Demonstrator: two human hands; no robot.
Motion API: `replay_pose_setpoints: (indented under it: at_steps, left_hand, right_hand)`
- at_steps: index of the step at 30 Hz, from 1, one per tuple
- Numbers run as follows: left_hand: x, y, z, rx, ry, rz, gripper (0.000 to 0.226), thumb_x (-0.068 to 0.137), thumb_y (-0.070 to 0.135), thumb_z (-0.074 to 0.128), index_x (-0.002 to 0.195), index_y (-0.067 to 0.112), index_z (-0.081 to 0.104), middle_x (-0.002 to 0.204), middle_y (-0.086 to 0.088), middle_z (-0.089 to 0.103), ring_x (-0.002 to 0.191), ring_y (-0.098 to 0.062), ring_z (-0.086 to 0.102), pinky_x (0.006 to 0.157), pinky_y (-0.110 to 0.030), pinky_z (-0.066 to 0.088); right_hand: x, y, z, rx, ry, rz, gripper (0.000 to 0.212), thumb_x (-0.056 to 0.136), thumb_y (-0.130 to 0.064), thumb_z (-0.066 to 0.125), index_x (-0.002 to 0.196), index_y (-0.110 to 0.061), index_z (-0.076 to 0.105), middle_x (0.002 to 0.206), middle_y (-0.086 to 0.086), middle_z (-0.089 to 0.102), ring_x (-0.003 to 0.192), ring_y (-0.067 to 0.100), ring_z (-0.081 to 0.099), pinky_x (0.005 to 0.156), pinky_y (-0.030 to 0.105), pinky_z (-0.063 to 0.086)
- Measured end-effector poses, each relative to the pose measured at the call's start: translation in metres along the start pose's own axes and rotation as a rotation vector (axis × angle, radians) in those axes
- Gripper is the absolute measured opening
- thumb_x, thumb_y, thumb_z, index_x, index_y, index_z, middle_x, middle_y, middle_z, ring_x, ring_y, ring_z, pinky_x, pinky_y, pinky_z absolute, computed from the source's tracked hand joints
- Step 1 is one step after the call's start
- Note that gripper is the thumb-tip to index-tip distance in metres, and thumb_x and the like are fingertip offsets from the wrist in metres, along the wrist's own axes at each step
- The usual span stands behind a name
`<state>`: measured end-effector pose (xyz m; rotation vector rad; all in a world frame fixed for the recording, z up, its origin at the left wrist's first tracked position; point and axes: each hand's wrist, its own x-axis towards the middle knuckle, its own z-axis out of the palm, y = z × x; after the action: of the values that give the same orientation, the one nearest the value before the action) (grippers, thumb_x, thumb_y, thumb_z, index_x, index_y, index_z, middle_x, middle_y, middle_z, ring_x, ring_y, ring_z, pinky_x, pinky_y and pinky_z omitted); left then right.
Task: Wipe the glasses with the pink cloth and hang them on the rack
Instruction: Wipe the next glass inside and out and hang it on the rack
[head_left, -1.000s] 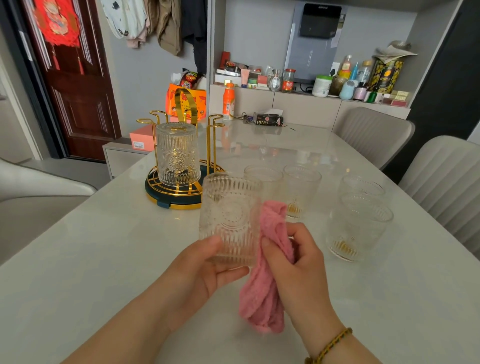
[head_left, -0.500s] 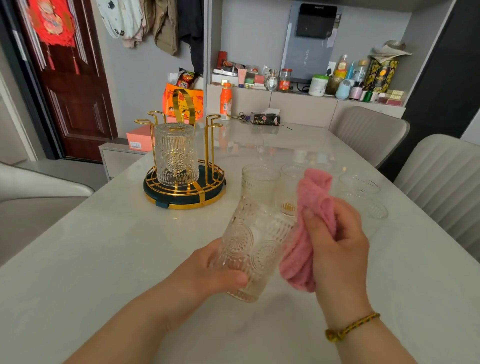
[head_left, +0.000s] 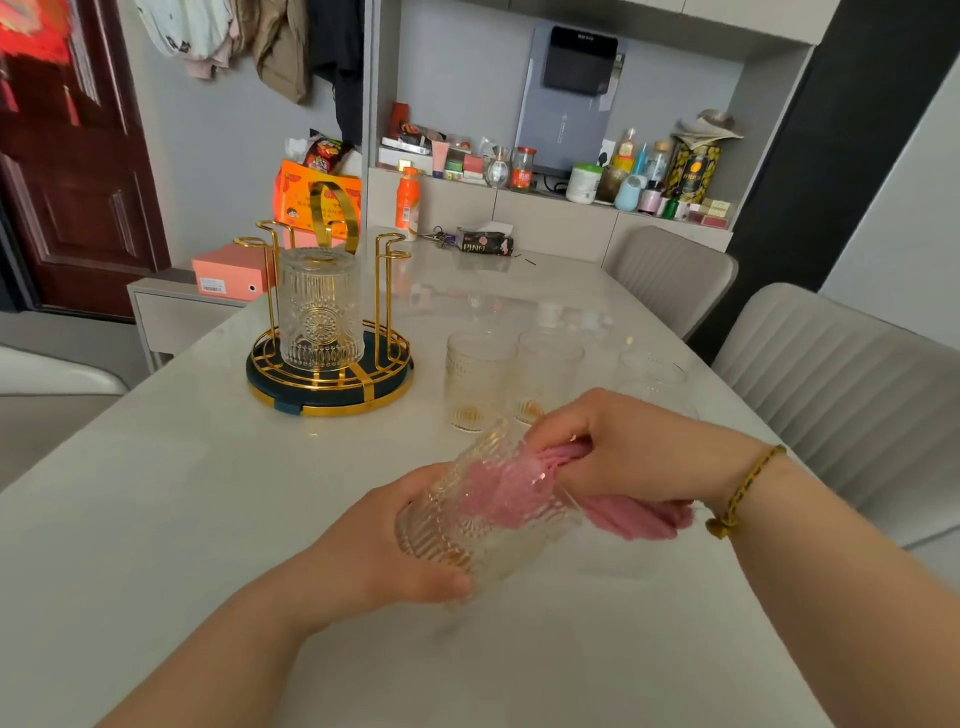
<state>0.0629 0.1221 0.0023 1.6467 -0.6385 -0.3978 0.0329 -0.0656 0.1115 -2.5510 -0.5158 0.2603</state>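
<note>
Grips the tilted ribbed glass (head_left: 467, 540) round its base with the left hand (head_left: 384, 545), just above the white table (head_left: 156, 519). Pinches the pink cloth (head_left: 641, 517) in the curled right hand (head_left: 634, 452), pushed into the glass's mouth. Beyond, on the gold rack (head_left: 363, 406), one upturned glass (head_left: 319, 312)

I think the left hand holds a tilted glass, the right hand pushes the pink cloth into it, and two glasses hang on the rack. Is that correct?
Not fully. The head view shows only one hung glass on the rack, upside down. The rest holds: the left hand grips the tilted glass and the right hand pushes the pink cloth into it.
</note>
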Motion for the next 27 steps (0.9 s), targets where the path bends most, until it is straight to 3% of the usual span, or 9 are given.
replay_pose_setpoints:
  at_steps: [2, 4, 9, 13, 18, 21, 24, 26, 27]
  left_hand:
    - [-0.001, 0.000, 0.001, -0.005, -0.007, 0.002, 0.085, 0.027, 0.043, 0.080, 0.108, 0.038, 0.052, 0.100, 0.027, 0.067, 0.096, 0.000, 0.064, 0.078, -0.016, 0.050]
    - [-0.003, 0.001, 0.001, -0.068, -0.017, 0.022, 0.101, 0.017, 0.053, 0.086, 0.111, 0.034, 0.053, 0.102, 0.019, 0.069, 0.097, -0.006, 0.065, 0.078, -0.020, 0.052]
    - [-0.006, 0.005, 0.000, -0.258, -0.029, 0.045, 0.110, 0.009, 0.057, 0.086, 0.109, 0.024, 0.054, 0.098, 0.012, 0.072, 0.092, -0.007, 0.068, 0.067, -0.015, 0.052]
    - [-0.007, 0.007, -0.001, -0.284, -0.053, 0.038, 0.113, 0.008, 0.062, 0.083, 0.111, 0.026, 0.052, 0.099, 0.013, 0.071, 0.094, -0.006, 0.067, 0.068, -0.014, 0.052]
    - [-0.007, 0.009, 0.000, -0.242, -0.138, 0.018, 0.106, 0.019, 0.060, 0.085, 0.114, 0.025, 0.053, 0.104, 0.011, 0.071, 0.098, -0.009, 0.066, 0.072, -0.017, 0.052]
    - [-0.005, 0.005, 0.000, -0.209, -0.116, -0.009, 0.094, 0.025, 0.042, 0.083, 0.112, 0.024, 0.055, 0.099, 0.007, 0.072, 0.095, -0.012, 0.067, 0.075, -0.022, 0.053]
    - [-0.004, 0.002, -0.002, -0.194, -0.105, -0.026, 0.098, 0.020, 0.046, 0.083, 0.112, 0.021, 0.057, 0.096, 0.004, 0.073, 0.092, -0.012, 0.068, 0.072, -0.021, 0.052]
    - [-0.002, 0.000, -0.004, -0.235, -0.092, -0.032, 0.098, 0.022, 0.052, 0.083, 0.110, 0.017, 0.058, 0.094, 0.003, 0.074, 0.087, -0.012, 0.069, 0.068, -0.020, 0.052]
    - [-0.001, -0.001, -0.005, -0.279, -0.090, -0.030, 0.098, 0.024, 0.055, 0.083, 0.110, 0.015, 0.058, 0.093, 0.001, 0.073, 0.085, -0.014, 0.069, 0.066, -0.022, 0.053]
  right_hand:
    - [0.006, -0.007, -0.008, -0.118, -0.051, 0.024, 0.020, 0.077, -0.001, 0.055, 0.086, -0.014, 0.067, 0.070, -0.011, 0.053, 0.054, -0.006, 0.049, 0.058, 0.004, 0.039]
    - [0.008, -0.013, -0.018, -0.137, -0.062, 0.048, 0.031, 0.078, -0.009, 0.062, 0.105, -0.025, 0.061, 0.089, -0.018, 0.057, 0.071, -0.017, 0.052, 0.068, -0.001, 0.040]
    - [-0.007, -0.020, -0.043, 0.068, 0.078, 0.020, 0.026, 0.074, -0.023, 0.071, 0.094, -0.030, 0.056, 0.115, -0.011, 0.058, 0.107, -0.004, 0.052, 0.087, 0.009, 0.043]
    - [-0.034, -0.006, -0.037, 0.291, 0.021, 0.019, 0.046, 0.063, -0.025, 0.076, 0.102, -0.032, 0.055, 0.098, -0.023, 0.062, 0.093, -0.003, 0.060, 0.072, 0.012, 0.049]
    - [-0.034, 0.002, -0.023, 0.311, 0.176, -0.041, 0.029, 0.076, 0.000, 0.066, 0.098, -0.018, 0.063, 0.092, -0.004, 0.068, 0.082, 0.006, 0.064, 0.073, 0.018, 0.054]
    - [-0.017, -0.008, -0.017, 0.195, 0.087, -0.026, 0.031, 0.079, 0.001, 0.061, 0.105, -0.016, 0.065, 0.097, 0.001, 0.069, 0.083, 0.006, 0.064, 0.075, 0.017, 0.053]
    - [0.000, -0.007, -0.007, 0.158, -0.021, 0.022, 0.022, 0.086, -0.010, 0.056, 0.105, -0.019, 0.064, 0.092, 0.003, 0.069, 0.076, 0.002, 0.062, 0.071, 0.018, 0.052]
    - [0.002, -0.002, -0.005, 0.359, -0.020, 0.043, 0.019, 0.087, -0.037, 0.053, 0.101, -0.026, 0.062, 0.103, 0.003, 0.069, 0.093, 0.010, 0.064, 0.093, 0.031, 0.049]
    - [0.001, 0.003, -0.006, 0.499, -0.020, 0.045, 0.033, 0.079, -0.054, 0.054, 0.100, -0.029, 0.061, 0.106, -0.004, 0.068, 0.100, 0.010, 0.063, 0.097, 0.031, 0.046]
